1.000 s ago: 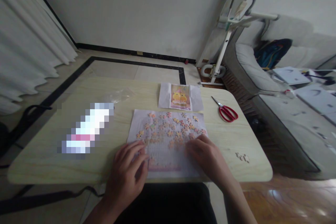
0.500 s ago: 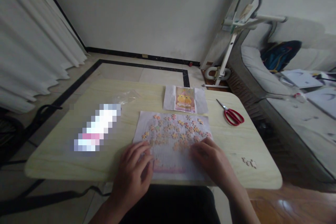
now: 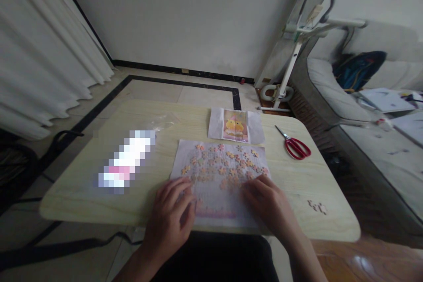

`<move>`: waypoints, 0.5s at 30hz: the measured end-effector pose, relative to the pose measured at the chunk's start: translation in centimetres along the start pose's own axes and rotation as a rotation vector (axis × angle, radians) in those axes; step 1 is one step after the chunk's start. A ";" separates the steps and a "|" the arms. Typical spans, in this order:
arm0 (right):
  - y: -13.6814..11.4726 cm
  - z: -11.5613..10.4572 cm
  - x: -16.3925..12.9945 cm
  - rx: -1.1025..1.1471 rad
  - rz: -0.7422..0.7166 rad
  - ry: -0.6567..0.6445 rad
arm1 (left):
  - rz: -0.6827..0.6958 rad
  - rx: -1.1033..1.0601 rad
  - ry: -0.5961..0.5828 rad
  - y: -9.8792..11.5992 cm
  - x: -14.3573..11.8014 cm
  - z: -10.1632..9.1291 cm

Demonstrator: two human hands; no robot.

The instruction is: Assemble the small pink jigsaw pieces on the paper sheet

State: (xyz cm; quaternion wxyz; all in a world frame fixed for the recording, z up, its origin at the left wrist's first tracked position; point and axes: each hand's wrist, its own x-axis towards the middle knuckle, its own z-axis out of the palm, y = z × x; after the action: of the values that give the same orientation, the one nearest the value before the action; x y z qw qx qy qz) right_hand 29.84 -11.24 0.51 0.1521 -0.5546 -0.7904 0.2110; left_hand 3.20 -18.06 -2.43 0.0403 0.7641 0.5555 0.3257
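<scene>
Two bare hands are seen, the left hand (image 3: pixel 170 218) and the right hand (image 3: pixel 269 205), with bare forearms behind each grip. No sleeves reach the wrists. Dark clothing (image 3: pixel 214 257) is worn over the lap between the forearms.

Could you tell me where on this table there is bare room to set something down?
Free: the table edge left of the left hand, and between the scissors and near-right corner. Crowded: the paper sheet with puzzle pieces.
</scene>
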 end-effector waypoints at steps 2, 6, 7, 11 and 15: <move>0.0 0.0 -0.1 0.009 -0.007 0.007 | 0.000 -0.004 0.003 0.0 0.0 -0.1; 0.1 0.0 -0.2 0.053 -0.016 0.021 | -0.004 -0.001 0.002 0.1 0.0 -0.1; 0.2 -0.1 -0.2 0.070 -0.023 0.033 | -0.006 0.003 0.004 0.1 0.0 -0.1; 0.5 -0.2 -0.2 0.113 -0.034 0.082 | -0.015 0.014 0.004 0.1 -0.1 -0.1; 0.5 -0.4 -0.2 0.112 -0.050 0.104 | -0.017 0.016 0.001 0.0 -0.1 -0.1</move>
State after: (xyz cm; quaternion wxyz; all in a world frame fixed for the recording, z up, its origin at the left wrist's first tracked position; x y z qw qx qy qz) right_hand 30.51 -11.16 0.61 0.2291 -0.5354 -0.7820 0.2220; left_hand 3.18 -18.16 -2.39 0.0366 0.7595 0.5646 0.3211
